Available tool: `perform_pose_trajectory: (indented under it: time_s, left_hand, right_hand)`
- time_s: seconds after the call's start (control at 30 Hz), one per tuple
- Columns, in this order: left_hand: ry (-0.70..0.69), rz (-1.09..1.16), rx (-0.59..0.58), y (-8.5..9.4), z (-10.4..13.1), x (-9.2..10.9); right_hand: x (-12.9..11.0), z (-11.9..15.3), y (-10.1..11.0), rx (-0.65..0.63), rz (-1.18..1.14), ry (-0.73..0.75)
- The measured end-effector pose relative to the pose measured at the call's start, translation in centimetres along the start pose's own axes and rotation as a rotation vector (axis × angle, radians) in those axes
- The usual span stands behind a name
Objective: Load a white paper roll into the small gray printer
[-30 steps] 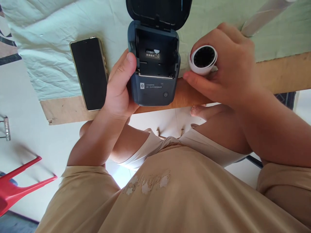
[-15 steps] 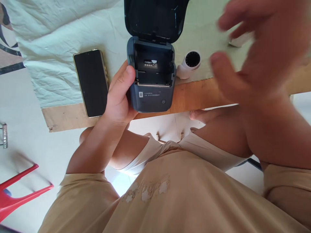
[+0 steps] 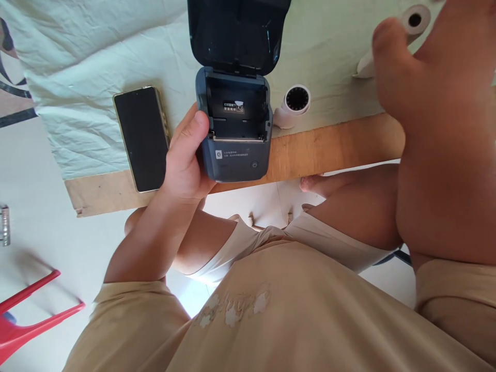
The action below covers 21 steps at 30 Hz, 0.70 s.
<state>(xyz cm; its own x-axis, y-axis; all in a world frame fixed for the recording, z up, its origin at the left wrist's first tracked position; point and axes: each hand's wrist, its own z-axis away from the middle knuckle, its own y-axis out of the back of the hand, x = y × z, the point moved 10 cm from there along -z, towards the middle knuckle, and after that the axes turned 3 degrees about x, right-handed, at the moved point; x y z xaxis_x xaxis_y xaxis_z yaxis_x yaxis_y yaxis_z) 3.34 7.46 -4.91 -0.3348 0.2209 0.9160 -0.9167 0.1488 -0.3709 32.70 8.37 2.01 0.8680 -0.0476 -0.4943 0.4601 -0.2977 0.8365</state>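
Observation:
My left hand (image 3: 186, 155) grips the left side of a dark blue portable thermal printer (image 3: 236, 165), thumb on its edge. The printer's black lid (image 3: 238, 36) is swung up, showing a bare paper compartment with a small label inside. Just right of the printer lies a small white paper roll (image 3: 281, 118) with a dark core and a loose end. At the upper right, my right hand (image 3: 437, 77) is beside another white paper roll (image 3: 422, 16), thumb spread apart from the fingers. Its fingers are partly cut off by the frame edge.
A phone (image 3: 141, 139) with a dark screen lies left of the printer. Pale green cloth (image 3: 85, 67) covers the table, and the wooden edge (image 3: 329, 142) shows in front. A red plastic stool (image 3: 23, 330) stands on the floor at lower left.
My right hand has moved away to the right and up, uncovering the far paper roll. The printer, in my left hand, appears slightly lower and further left in view.

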Motion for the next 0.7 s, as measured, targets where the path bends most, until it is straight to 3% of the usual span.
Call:
perform_pose_trajectory:
  time_s: [0.1,0.23,0.43,0.6,0.7]
  left_hand:
    - [-0.040,0.007,-0.069,0.2,-0.6,-0.2]
    - [-0.085,0.043,-0.180,0.1,-1.4,-0.6]
    - [-0.085,0.131,-0.191,0.0,-1.3,-0.6]
    - [-0.065,0.168,-0.138,0.1,-1.1,-0.5]
    - [-0.022,0.103,-0.080,0.4,-1.0,-0.6]
  right_hand:
    - [1.2,-0.1,-0.9,-0.069,0.220,-0.190]
    - [0.8,-0.1,-1.6,-0.110,0.235,-0.198]
    - [1.5,-0.2,-0.8,-0.053,0.196,-0.138]
    - [0.9,-0.1,0.1,0.086,-0.102,-0.014]
    - [2.1,-0.2,0.0,0.113,-0.452,-0.199]
